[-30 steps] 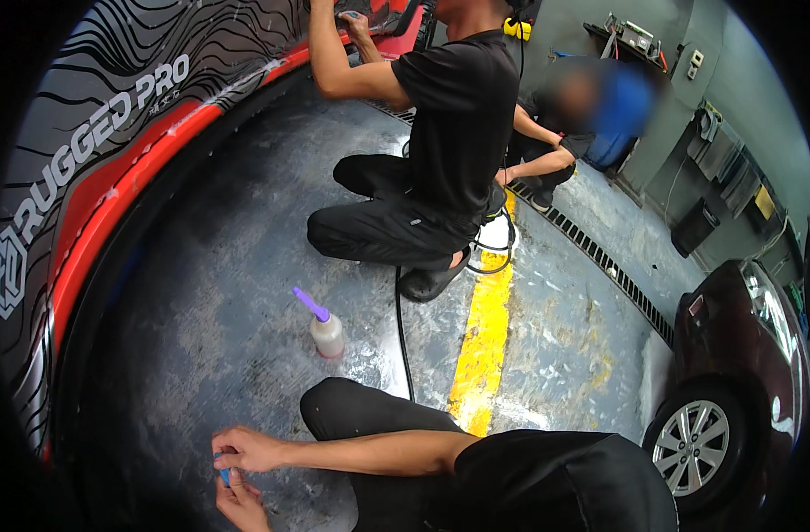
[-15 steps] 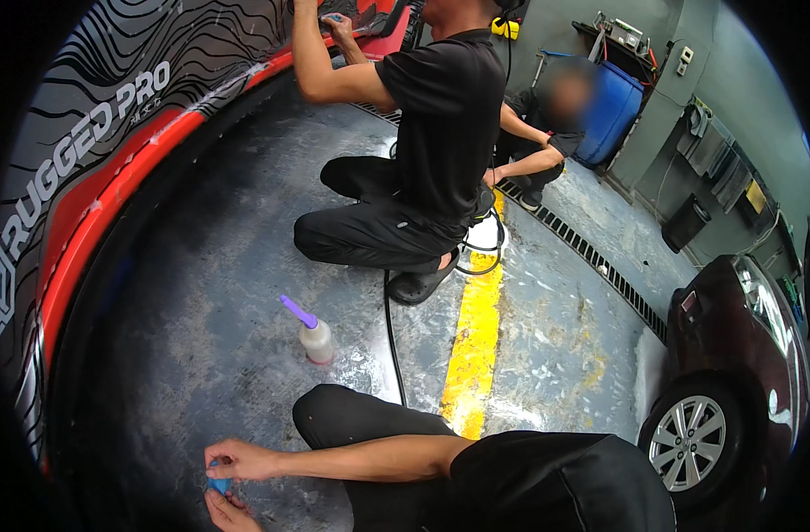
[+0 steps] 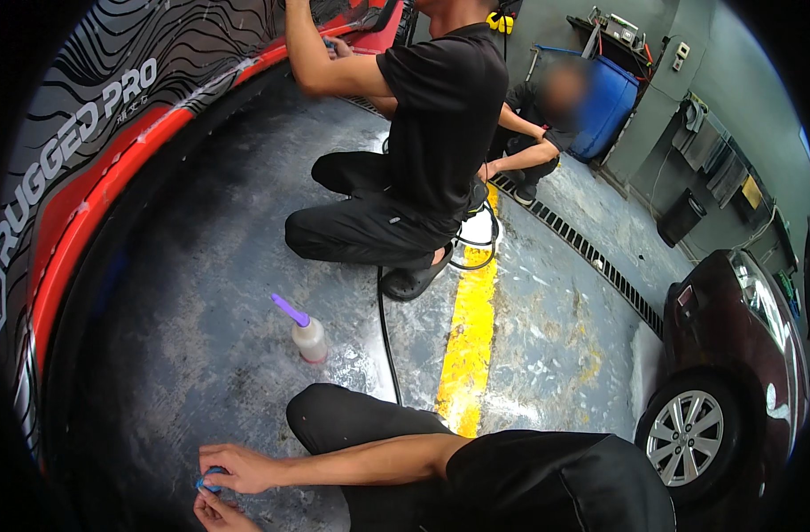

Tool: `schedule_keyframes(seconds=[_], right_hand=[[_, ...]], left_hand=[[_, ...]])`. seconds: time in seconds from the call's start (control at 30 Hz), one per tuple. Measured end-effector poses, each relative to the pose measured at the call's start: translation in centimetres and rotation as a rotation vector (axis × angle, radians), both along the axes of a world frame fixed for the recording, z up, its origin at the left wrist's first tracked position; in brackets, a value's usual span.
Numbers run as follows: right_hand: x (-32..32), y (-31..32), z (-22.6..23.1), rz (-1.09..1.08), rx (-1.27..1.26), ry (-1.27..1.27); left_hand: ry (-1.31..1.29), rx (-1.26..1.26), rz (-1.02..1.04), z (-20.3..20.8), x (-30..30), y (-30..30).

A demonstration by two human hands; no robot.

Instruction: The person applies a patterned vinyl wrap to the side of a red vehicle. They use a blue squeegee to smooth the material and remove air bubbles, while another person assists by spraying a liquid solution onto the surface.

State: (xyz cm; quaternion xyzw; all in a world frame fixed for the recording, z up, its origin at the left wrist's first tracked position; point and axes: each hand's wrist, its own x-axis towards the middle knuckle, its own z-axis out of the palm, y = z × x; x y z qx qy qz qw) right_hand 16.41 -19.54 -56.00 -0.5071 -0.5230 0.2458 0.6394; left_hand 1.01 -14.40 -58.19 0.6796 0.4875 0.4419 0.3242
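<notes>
Our right hand [image 3: 245,468] pinches a blue lump [image 3: 214,478] between its fingers above the floor [image 3: 201,355], while our left hand [image 3: 221,514] sits right against it, though we cannot tell whether those fingers grip.

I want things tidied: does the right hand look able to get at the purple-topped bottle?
Probably yes: the way from the right hand past the knee to the bottle seems unblocked, though that hand holds a blue piece.

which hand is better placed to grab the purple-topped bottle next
Probably the right hand: in this view it lies nearer the bottle than the left hand, down by the lower edge. Its fingers are on the blue piece, though, so they would need freeing first.
</notes>
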Motion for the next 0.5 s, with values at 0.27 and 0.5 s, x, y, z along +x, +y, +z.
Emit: schedule_keyframes(seconds=[0.27, 0.5], right_hand=[[-2.9, 0.7, -2.8, -0.023, 0.089, 0.041], [-2.6, 0.0, -2.0, 0.052, -0.027, 0.068]], left_hand=[[-0.059, -0.131, 0.024, 2.5, 0.8, -2.0], [0.072, -0.046, -0.022, -2.2, -1.4, 1.5]])
